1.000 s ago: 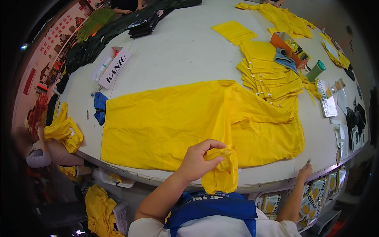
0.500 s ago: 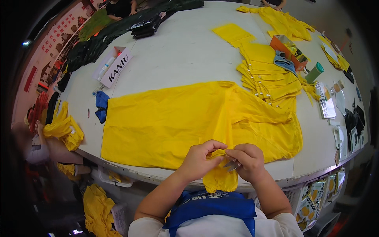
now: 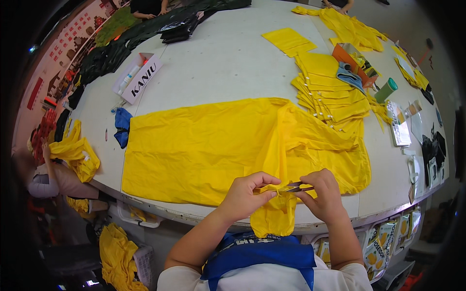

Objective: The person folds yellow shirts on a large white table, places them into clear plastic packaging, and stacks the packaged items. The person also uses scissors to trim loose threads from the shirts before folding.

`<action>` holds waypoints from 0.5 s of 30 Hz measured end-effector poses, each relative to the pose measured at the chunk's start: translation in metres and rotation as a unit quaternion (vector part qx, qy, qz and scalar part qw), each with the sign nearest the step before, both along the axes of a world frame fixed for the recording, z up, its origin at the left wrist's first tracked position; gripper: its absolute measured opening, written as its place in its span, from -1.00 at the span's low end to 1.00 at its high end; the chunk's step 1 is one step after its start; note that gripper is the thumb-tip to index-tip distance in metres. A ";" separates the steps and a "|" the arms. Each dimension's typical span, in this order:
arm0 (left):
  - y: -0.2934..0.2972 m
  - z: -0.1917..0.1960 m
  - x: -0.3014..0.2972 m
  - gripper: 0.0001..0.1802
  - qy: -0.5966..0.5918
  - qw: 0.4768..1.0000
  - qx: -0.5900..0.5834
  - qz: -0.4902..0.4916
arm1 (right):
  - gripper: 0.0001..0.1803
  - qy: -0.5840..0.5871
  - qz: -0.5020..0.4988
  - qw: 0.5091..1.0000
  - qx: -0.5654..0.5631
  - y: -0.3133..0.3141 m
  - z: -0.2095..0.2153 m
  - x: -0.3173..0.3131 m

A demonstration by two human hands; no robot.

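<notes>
A large yellow garment lies spread along the near side of the table, one sleeve hanging over the front edge. With thumb and fingers closed, my left hand pinches a fold of that sleeve. My right hand grips small thread snips between thumb and fingers. Their blades point left and reach the pinched fold. The sleeve's gathered cuff dangles below my hands, above a blue apron. Whether the blade tips have a thread between them is too small to tell.
Folded yellow garments are stacked at the back right, beside an orange box and a green cylinder. A white box stands far left, near blue cloth. Another person handles yellow fabric at the left edge.
My right hand has shifted right and turned, bringing the snips' blades up from below to the pinched fold. My left hand keeps its pinch in nearly the same place.
</notes>
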State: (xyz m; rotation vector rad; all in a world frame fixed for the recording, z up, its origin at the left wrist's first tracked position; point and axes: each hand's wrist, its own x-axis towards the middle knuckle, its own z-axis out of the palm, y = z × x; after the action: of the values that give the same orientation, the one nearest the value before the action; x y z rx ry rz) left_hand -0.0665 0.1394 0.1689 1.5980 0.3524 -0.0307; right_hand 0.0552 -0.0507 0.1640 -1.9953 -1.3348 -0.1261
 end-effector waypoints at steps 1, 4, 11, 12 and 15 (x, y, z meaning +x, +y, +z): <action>0.000 -0.002 0.001 -0.71 0.001 1.000 -0.007 -0.003 | -0.58 -0.020 0.005 1.000 0.003 0.001 0.002 -0.001; 0.000 -0.004 0.003 -0.67 0.026 0.999 -0.030 -0.032 | -0.62 -0.033 0.006 0.999 0.026 0.008 0.005 -0.004; -0.003 0.002 0.005 -0.61 0.027 0.995 -0.083 -0.049 | -0.67 0.004 0.018 0.997 0.070 0.009 -0.003 -0.005; -0.003 0.004 0.005 -0.60 0.034 0.995 -0.082 -0.052 | -0.67 0.014 0.018 0.997 0.072 0.009 -0.004 -0.005; -0.003 0.008 0.006 -0.60 0.055 0.994 -0.068 -0.060 | -0.67 0.025 0.016 0.997 0.077 0.007 -0.008 -0.004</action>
State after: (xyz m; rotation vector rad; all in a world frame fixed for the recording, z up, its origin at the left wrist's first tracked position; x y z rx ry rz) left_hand -0.0603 0.1360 0.1766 1.4842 0.3320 -0.2300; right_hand 0.0510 -0.0432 0.1565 -1.8347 -1.2858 -0.1588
